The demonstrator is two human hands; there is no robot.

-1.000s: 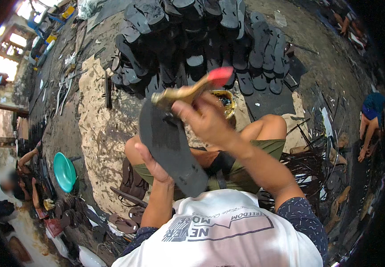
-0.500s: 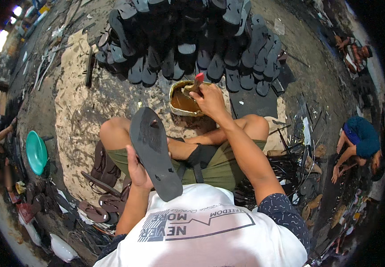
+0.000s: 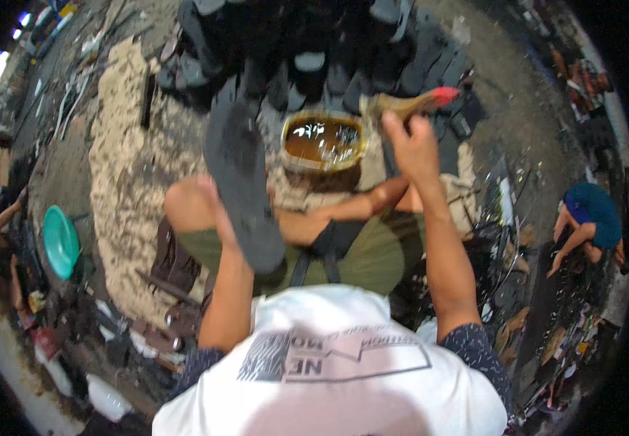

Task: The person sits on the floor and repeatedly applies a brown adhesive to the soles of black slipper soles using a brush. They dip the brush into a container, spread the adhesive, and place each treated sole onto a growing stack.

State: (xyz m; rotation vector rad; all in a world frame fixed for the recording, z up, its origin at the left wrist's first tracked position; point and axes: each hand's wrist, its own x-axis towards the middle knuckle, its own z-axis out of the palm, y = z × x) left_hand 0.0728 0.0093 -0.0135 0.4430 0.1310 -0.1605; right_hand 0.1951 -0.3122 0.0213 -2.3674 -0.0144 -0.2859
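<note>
My left hand (image 3: pixel 221 211) is closed round the side of a black sandal sole (image 3: pixel 240 174), which stands tilted above my crossed legs. In my right hand (image 3: pixel 414 149) is a brush (image 3: pixel 409 104) with a pale wooden handle ending in red. The brush lies nearly level, its bristle end pointing left, near the right rim of a tub (image 3: pixel 322 168). Inside the tub is a shiny brown liquid (image 3: pixel 314 149) that looks like glue. Motion blurs the sole and both hands somewhat.
Many dark sandal soles (image 3: pixel 311 62) are piled beyond the tub. Brown sandals (image 3: pixel 176 254) lie left of my knee, and a teal basin (image 3: pixel 61 242) stands further left. Scraps (image 3: pixel 507 211) litter the floor at right. One person (image 3: pixel 592 218) crouches at right; another (image 3: pixel 2 247) is at far left.
My right hand has lifted the brush out of the tub and carried it to the right, turning it level. The sole in my left hand has moved up and slightly left.
</note>
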